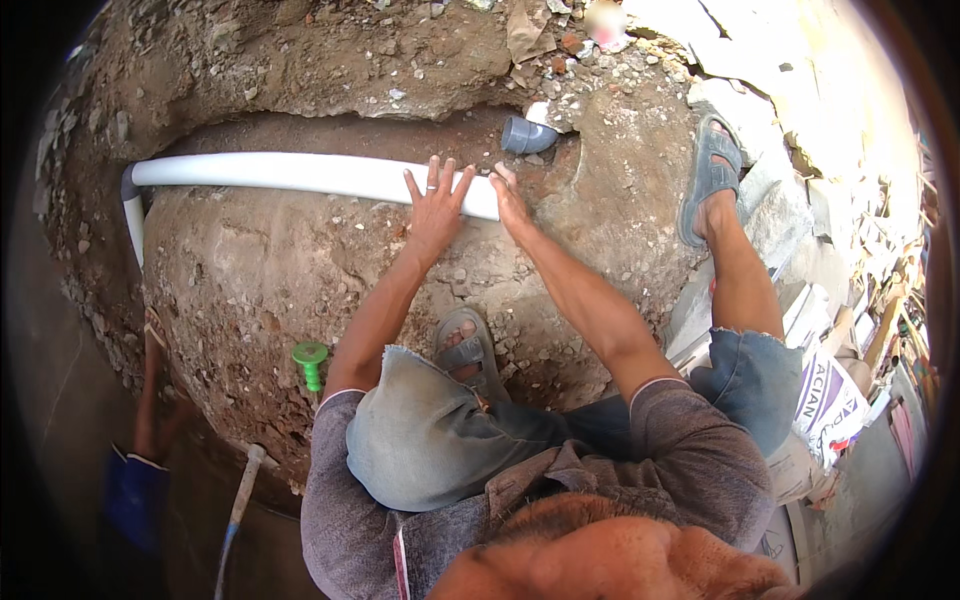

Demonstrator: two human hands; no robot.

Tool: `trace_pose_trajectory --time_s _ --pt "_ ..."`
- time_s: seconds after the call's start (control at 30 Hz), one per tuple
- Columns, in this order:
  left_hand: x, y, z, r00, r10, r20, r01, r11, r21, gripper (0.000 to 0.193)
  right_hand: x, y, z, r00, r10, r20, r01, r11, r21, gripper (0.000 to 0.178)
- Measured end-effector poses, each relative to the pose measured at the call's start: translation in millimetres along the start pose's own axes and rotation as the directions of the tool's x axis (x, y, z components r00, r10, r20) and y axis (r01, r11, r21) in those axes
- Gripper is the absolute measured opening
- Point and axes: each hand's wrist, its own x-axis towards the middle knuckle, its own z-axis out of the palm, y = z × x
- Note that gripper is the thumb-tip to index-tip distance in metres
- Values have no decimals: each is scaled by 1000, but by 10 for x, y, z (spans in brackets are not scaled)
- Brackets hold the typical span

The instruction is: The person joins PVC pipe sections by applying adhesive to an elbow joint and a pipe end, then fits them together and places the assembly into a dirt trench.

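Observation:
A long white plastic pipe [290,171] lies across a shallow dirt trench. My left hand [436,210] rests on the pipe near its right end, fingers spread, with a ring on one finger. My right hand [511,204] presses against that right end with its fingers stretched out. Just beyond it, apart from the pipe, a grey elbow fitting [528,136] sticks out of the soil, its open mouth facing left. At the far left, another grey elbow [128,181] joins the pipe to a short white pipe [135,230] that runs down the side of the trench.
A green tool with a round guard [311,358] stands in the dirt to my left. Below it lies a long-handled hammer [240,492]. Another person's arm [149,400] reaches in at lower left. Broken slabs and a printed white bag [828,402] lie to my right.

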Motion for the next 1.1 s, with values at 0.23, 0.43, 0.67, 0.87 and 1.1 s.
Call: trace_pose_trajectory --time_s 0.23,0.43,0.67,0.87,1.1 --pt "500 -182 249 981 58 185 -65 997 31 72 746 -331 -619 943 -182 280 332 594 -733 45" --pt "828 -198 524 977 1 211 -30 991 133 76 1000 -618 -510 906 109 408 402 72 -913 42" --pt "980 -157 491 956 -39 289 27 999 43 69 1023 -464 -706 900 9 436 434 97 -896 30" --pt "1050 -191 600 961 -47 272 29 997 70 67 976 -127 -895 800 -281 531 561 33 -827 30" --pt "1128 -168 573 955 -50 293 35 998 57 69 848 -217 -784 986 -125 110 165 640 -751 49"
